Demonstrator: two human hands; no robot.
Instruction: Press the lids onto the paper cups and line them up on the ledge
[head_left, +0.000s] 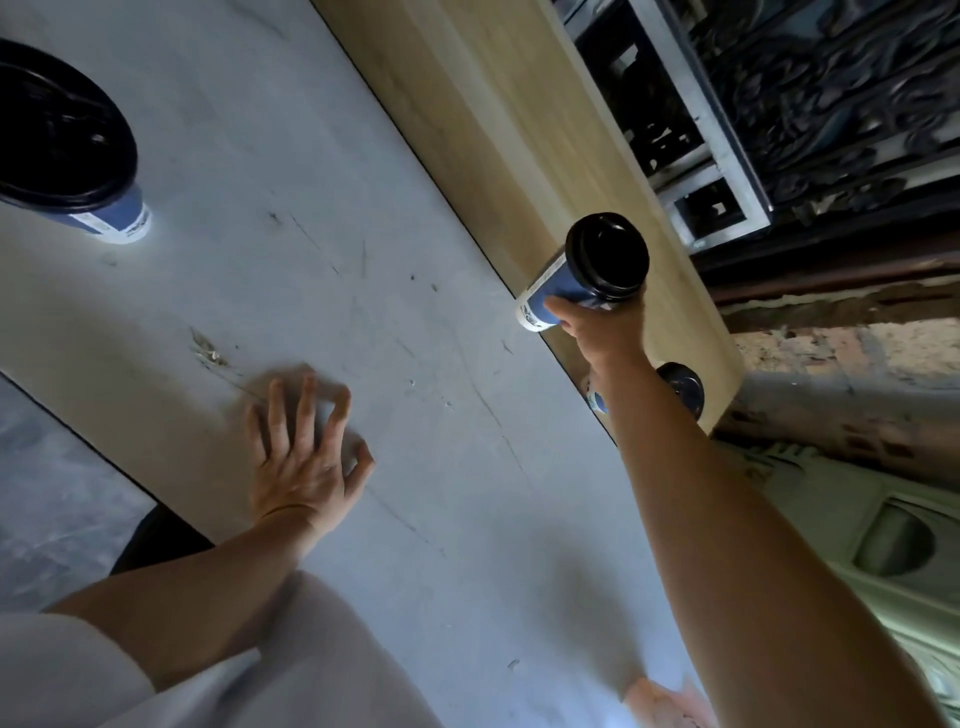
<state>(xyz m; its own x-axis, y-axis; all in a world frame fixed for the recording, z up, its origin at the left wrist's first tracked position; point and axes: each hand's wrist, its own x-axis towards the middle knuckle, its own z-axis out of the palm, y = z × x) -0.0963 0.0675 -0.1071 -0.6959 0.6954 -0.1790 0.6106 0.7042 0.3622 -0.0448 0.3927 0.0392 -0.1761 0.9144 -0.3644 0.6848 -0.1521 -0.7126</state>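
My right hand (605, 325) grips a blue and white paper cup (553, 288) with a black lid (607, 255) on it, at the near edge of the pale wooden ledge (467, 104). A second lidded cup (680, 387) stands on the ledge further right, partly hidden behind my right forearm. A third lidded cup (62, 140) stands on the grey table (260, 234) at the far left. My left hand (306, 441) rests on the table with its fingers spread and holds nothing.
Beyond the ledge there is a metal-framed window (691, 130) and dark ornate ironwork (841, 93). A brick wall (831, 364) drops away at the right. The table's left edge (78, 431) runs diagonally over a grey floor.
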